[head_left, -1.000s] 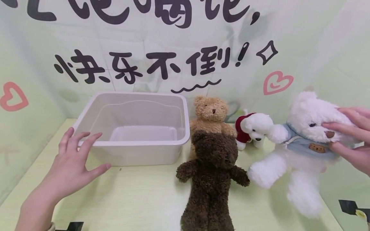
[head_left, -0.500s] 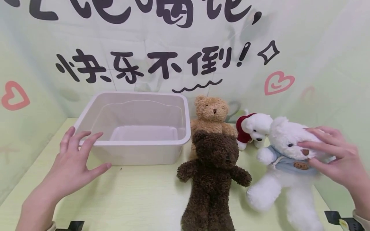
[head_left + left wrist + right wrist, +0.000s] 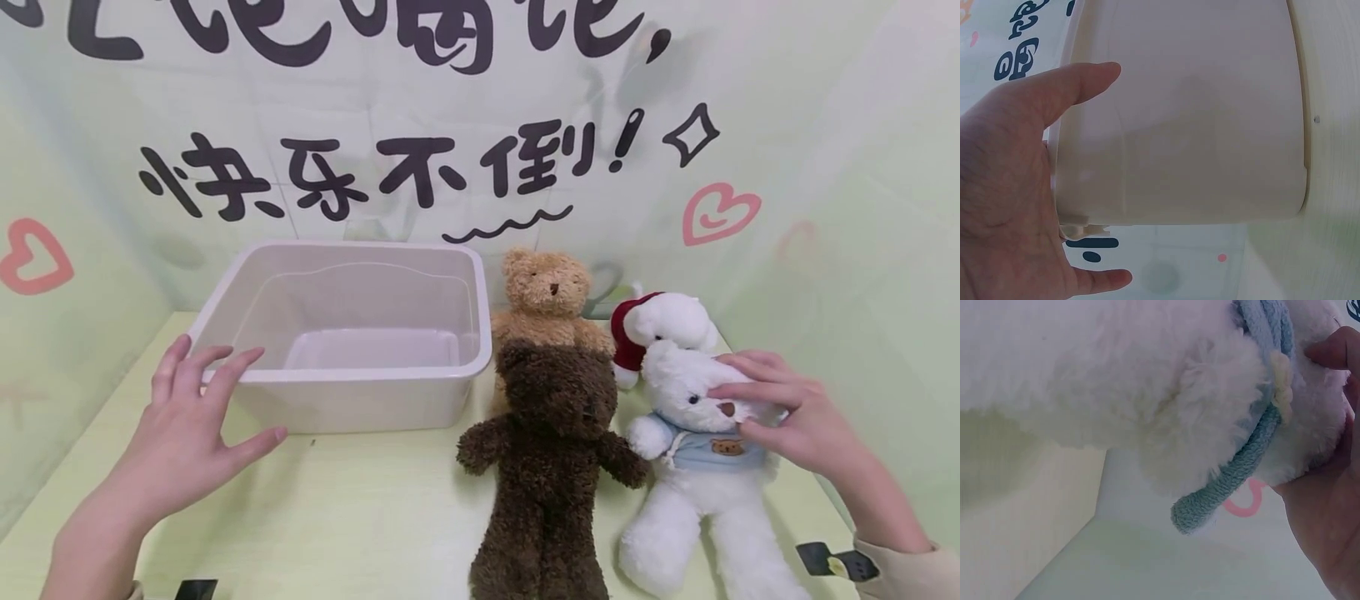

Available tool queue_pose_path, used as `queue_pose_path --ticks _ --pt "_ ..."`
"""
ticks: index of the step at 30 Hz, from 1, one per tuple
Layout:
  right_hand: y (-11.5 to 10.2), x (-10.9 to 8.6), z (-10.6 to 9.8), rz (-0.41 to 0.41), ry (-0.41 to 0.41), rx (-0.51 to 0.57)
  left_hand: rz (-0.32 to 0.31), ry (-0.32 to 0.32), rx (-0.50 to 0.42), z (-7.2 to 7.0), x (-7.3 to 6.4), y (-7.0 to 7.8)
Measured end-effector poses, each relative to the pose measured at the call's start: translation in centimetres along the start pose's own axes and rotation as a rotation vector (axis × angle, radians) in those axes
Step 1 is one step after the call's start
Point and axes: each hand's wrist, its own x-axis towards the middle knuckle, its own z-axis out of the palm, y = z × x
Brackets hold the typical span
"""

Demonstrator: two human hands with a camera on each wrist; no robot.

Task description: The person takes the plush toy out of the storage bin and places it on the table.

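A white teddy bear (image 3: 701, 479) in a light blue top is upright on the right in the head view. My right hand (image 3: 798, 408) grips its head from the side, the fingers spread over its face. In the right wrist view, the thumb (image 3: 1335, 350) presses into the fur above the blue top (image 3: 1229, 481). My left hand (image 3: 187, 417) lies at the front left corner of a pale plastic tub (image 3: 375, 404), relaxed fingers over its rim. The thumb (image 3: 1085, 84) stands in front of the tub's outer wall in the left wrist view.
A dark brown teddy bear (image 3: 555, 483) lies between tub and white bear, overlapping a light brown bear (image 3: 551, 287) behind it. A white toy dog (image 3: 675, 317) in red sits behind the white bear. A lettered backdrop (image 3: 375, 100) borders the pale table (image 3: 360, 517).
My right hand has brought the white teddy bear left and down, close beside the dark brown one. It now partly covers the toy dog. My left hand has stayed in place.
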Motion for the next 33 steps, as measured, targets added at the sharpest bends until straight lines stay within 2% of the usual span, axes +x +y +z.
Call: queue_pose_path --ticks 8,19,25,28,33 --pt "0.5 0.3 0.5 0.031 -0.049 0.022 -0.001 0.006 -0.001 0.1 -0.1 0.1" --pt "2.2 1.0 0.7 0.082 -0.152 0.177 -0.016 -0.004 -0.006 0.0 -0.2 0.4" --pt "2.1 0.9 0.5 0.120 -0.207 0.191 -0.020 -0.005 -0.006 0.0 -0.2 0.5" --pt "2.1 1.0 0.5 0.115 -0.229 0.181 -0.022 -0.006 -0.005 0.0 -0.2 0.5" --pt "2.0 1.2 0.5 0.058 -0.241 0.152 -0.026 -0.008 0.002 0.0 -0.2 0.5"
